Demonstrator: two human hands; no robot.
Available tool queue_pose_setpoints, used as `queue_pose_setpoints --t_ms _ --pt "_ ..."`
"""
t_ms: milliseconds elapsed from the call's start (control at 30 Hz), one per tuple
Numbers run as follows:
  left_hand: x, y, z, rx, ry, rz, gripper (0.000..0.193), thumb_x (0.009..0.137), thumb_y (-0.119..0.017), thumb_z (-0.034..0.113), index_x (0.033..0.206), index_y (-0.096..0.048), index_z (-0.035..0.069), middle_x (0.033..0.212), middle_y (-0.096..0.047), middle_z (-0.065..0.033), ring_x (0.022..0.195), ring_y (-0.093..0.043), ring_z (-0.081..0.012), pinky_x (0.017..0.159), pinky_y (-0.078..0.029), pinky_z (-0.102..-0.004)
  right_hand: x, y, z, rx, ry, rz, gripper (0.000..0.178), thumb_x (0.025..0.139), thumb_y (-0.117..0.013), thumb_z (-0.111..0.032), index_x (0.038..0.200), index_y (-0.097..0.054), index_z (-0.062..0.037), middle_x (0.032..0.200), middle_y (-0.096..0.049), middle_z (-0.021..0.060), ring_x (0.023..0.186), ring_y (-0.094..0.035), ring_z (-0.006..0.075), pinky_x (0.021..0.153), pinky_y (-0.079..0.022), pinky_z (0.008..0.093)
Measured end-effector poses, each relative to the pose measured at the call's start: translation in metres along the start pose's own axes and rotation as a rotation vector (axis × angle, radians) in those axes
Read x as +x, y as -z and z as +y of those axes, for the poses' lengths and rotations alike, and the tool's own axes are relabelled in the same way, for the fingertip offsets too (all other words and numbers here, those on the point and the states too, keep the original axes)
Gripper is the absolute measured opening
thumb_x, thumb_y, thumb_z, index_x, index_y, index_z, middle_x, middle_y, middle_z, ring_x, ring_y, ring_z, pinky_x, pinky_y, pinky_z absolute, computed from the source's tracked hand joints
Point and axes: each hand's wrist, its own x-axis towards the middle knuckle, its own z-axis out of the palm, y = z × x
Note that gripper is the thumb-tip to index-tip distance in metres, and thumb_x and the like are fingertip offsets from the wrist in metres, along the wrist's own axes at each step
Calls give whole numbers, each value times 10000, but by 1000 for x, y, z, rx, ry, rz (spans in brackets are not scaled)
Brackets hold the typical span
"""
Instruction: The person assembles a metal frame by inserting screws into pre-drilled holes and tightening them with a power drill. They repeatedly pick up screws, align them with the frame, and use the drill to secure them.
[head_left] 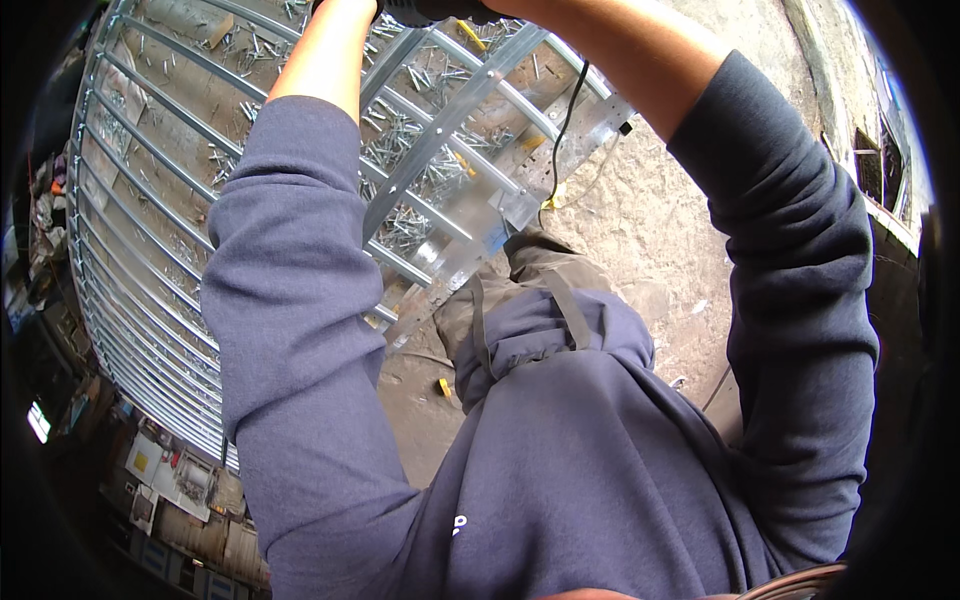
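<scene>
Both of my arms reach up to the top edge, bare below the pushed-up sleeves. My left forearm passes over the metal bars, and its hand is cut off beyond a dark edge at the wrist. Of my right hand, only a dark gloved part shows, near the top end of a flat metal strip. Its fingers cannot be made out, nor whether it holds anything. The strip crosses several parallel bars of a large silvery metal grille.
Many loose screws or nails lie on the surface beneath the grille. A black cable hangs beside the surface's right edge. A small yellow object sits on the floor near my legs. Cluttered equipment stands at lower left.
</scene>
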Motion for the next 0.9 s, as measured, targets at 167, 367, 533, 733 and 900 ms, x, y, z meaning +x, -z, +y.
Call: queue_pose_setpoints --t_ms 167,367,533,733,900 --pt "5 -4 -12 -384 60 12 384 969 -699 242 1237 -695 -32 1197 -745 -187 1112 -713 -280 982 -536 -350 24 -14 4 -39 -5 60 619 997 -421 -521 1368 -640 -75 1321 -678 190 1232 -650 278 1027 -497 424" --pt "-4 5 10 -7 39 47 339 969 -694 239 1182 -711 -24 1162 -747 -203 1097 -710 -276 947 -531 -364 30 -9 18 -51 95 -73 480 995 -461 -439 1283 -674 -119 1196 -724 162 1083 -701 263 926 -544 418" --pt "-1 0 10 -40 60 -31 339 965 -706 236 1189 -713 -18 1162 -750 -193 1058 -713 -259 927 -539 -357 22 -8 13 -126 170 -49 485 998 -453 -441 1283 -680 -119 1215 -723 151 1118 -691 273 962 -519 416" --pt "-1 -1 -7 -205 9 14 271 971 -702 230 1116 -741 4 1058 -766 -188 963 -720 -232 871 -545 -355 13 0 18 -29 117 -46 488 1009 -439 -434 1258 -682 -92 1248 -711 154 1144 -679 269 981 -509 416" --pt "-5 17 -1 35 43 -12 271 983 -682 252 1087 -745 10 1004 -768 -180 920 -721 -247 839 -549 -370 38 -3 4 -271 313 -219 412 1021 -428 -357 1221 -711 -134 1261 -702 123 1179 -651 257 1035 -478 410"
